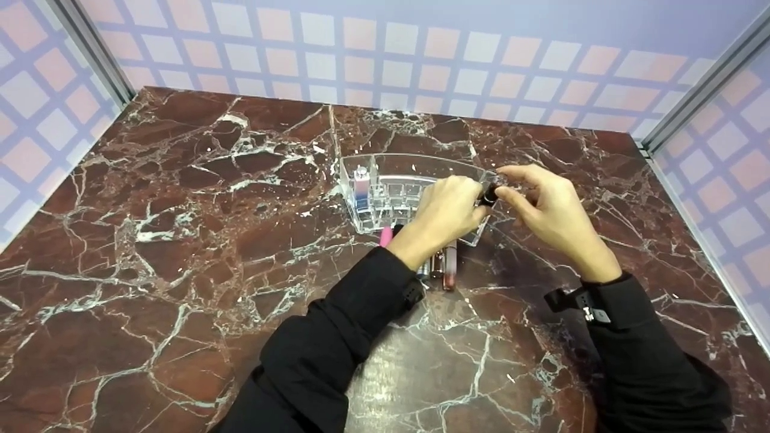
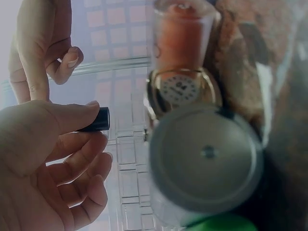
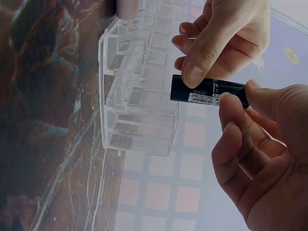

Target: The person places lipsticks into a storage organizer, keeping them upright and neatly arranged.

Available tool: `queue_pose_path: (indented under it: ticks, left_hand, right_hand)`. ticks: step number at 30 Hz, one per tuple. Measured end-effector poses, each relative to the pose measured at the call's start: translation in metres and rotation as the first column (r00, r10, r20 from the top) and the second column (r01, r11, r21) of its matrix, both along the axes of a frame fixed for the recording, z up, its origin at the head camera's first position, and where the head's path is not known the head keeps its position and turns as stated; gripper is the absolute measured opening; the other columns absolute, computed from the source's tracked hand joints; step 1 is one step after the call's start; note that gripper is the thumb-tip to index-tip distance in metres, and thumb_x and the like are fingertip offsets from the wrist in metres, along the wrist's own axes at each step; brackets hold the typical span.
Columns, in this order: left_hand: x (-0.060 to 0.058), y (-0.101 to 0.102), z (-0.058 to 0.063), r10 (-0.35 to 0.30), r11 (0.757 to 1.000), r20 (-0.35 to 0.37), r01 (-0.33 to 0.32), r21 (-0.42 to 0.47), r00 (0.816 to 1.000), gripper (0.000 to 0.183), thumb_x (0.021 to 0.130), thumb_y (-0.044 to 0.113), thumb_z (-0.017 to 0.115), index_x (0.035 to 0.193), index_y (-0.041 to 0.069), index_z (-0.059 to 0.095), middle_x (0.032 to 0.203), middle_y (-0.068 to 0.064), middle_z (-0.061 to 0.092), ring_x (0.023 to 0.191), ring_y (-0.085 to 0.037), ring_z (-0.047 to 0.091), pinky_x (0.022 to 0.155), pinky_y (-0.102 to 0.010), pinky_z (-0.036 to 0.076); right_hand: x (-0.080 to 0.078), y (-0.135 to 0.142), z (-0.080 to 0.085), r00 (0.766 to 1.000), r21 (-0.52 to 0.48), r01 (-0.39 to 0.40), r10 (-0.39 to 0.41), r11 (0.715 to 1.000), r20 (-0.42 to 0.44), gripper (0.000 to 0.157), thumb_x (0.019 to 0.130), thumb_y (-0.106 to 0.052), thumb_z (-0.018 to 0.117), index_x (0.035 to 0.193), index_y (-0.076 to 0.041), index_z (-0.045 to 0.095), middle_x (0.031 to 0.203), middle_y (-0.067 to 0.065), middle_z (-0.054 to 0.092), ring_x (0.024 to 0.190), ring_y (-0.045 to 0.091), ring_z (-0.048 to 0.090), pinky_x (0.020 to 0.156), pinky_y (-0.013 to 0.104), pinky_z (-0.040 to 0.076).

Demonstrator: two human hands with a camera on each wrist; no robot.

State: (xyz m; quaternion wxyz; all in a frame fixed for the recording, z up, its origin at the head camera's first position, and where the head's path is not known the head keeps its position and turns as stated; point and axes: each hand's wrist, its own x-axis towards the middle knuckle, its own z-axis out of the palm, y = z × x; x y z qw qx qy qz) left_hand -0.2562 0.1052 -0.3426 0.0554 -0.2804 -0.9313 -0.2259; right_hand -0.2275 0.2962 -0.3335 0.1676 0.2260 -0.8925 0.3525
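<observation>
A black lipstick tube (image 3: 199, 91) with a white barcode label is held level between both hands, above the right end of a clear cosmetics organizer (image 1: 415, 161). My left hand (image 1: 450, 204) pinches one end between thumb and fingers. The other end is pinched by my right hand (image 1: 544, 201), its remaining fingers loosely curled. In the left wrist view, the tube's end (image 2: 103, 119) pokes out past the left thumb. A pink-to-blue tube (image 1: 361, 187) with a clear top stands in the organizer's left compartment.
Several cosmetic tubes lie in front of the organizer, partly behind my left wrist, including a pink one (image 1: 386, 236) and a clear one with a reddish end (image 1: 449, 269). The marbled table (image 1: 180, 288) is bordered by checkered panels (image 1: 403, 60) at the back and sides.
</observation>
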Motion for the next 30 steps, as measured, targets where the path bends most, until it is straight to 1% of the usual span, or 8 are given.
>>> queue_pose_path:
  ticks: [4,7,9,15,20,25,27,30]
  left_hand:
    - [0.0001,-0.0017,-0.0025,0.013,1.000,0.000,-0.013,-0.014,1.000,0.016,0.096,0.026,0.070,0.103,0.013,0.074,0.091,-0.001,0.070,0.073,-0.016,0.062,0.061,-0.026,0.052]
    - [-0.0001,-0.0017,-0.0032,0.021,0.999,-0.016,-0.022,-0.030,1.000,0.016,0.096,0.028,0.071,0.097,0.012,0.073,0.090,-0.001,0.070,0.074,-0.017,0.063,0.063,-0.028,0.053]
    - [-0.0001,-0.0010,-0.0036,0.021,0.999,-0.028,-0.022,-0.040,0.999,0.018,0.096,0.030,0.070,0.096,0.012,0.073,0.091,-0.002,0.070,0.075,-0.018,0.064,0.063,-0.029,0.054]
    - [0.0003,0.0011,-0.0055,0.008,0.997,-0.039,-0.011,-0.074,0.999,0.020,0.098,0.030,0.068,0.101,0.011,0.073,0.096,-0.004,0.071,0.078,-0.019,0.065,0.065,-0.029,0.054]
    - [0.0007,0.0005,-0.0065,0.018,0.996,-0.029,-0.021,-0.081,0.999,0.020,0.098,0.030,0.068,0.102,0.011,0.073,0.097,-0.003,0.069,0.079,-0.018,0.064,0.065,-0.028,0.053]
    - [-0.0001,0.0006,-0.0077,0.023,0.995,-0.026,-0.025,-0.094,0.999,0.017,0.097,0.027,0.068,0.103,0.011,0.072,0.098,-0.003,0.067,0.081,-0.018,0.063,0.067,-0.029,0.054]
    - [-0.0004,0.0010,-0.0083,0.024,0.995,-0.032,-0.027,-0.098,0.999,0.017,0.097,0.026,0.068,0.103,0.011,0.072,0.098,-0.003,0.066,0.082,-0.019,0.064,0.069,-0.030,0.055]
    - [0.0002,0.0012,-0.0084,0.022,0.994,-0.042,-0.026,-0.102,0.999,0.018,0.097,0.026,0.067,0.106,0.011,0.072,0.099,-0.003,0.066,0.083,-0.021,0.065,0.070,-0.033,0.055]
  right_hand:
    - [0.0000,-0.0022,-0.0010,1.000,0.019,0.000,0.000,1.000,0.010,0.035,0.097,-0.017,0.070,0.129,-0.006,0.066,0.116,0.011,0.070,0.049,0.017,0.059,0.043,0.018,0.045]
    - [-0.0002,-0.0027,-0.0011,1.000,0.031,0.004,-0.005,1.000,0.021,0.035,0.097,-0.018,0.070,0.130,-0.007,0.066,0.114,0.011,0.070,0.050,0.016,0.060,0.043,0.019,0.044]
    - [-0.0001,-0.0026,-0.0008,1.000,0.035,0.010,-0.011,0.999,0.028,0.035,0.097,-0.017,0.070,0.130,-0.006,0.066,0.113,0.011,0.070,0.050,0.014,0.060,0.043,0.019,0.045]
    - [0.0004,-0.0026,-0.0016,0.999,0.057,0.011,-0.013,0.998,0.038,0.035,0.097,-0.017,0.070,0.130,-0.006,0.065,0.114,0.012,0.070,0.052,0.013,0.060,0.044,0.019,0.046]
    - [-0.0010,-0.0031,-0.0036,1.000,0.072,0.010,-0.012,0.997,0.028,0.035,0.097,-0.017,0.070,0.130,-0.006,0.066,0.115,0.011,0.070,0.051,0.015,0.060,0.044,0.019,0.046]
    - [-0.0022,-0.0040,-0.0059,1.000,0.084,0.011,-0.012,0.996,0.016,0.035,0.096,-0.016,0.071,0.129,-0.005,0.066,0.114,0.012,0.070,0.049,0.014,0.059,0.042,0.019,0.044]
    - [-0.0019,-0.0039,-0.0066,1.000,0.084,0.011,-0.013,0.996,0.023,0.036,0.096,-0.016,0.070,0.130,-0.004,0.065,0.116,0.013,0.070,0.049,0.016,0.060,0.042,0.019,0.045]
    - [-0.0004,-0.0030,-0.0070,0.999,0.082,0.016,-0.019,0.997,0.046,0.036,0.097,-0.017,0.070,0.130,-0.004,0.065,0.120,0.015,0.069,0.050,0.016,0.062,0.043,0.019,0.047]
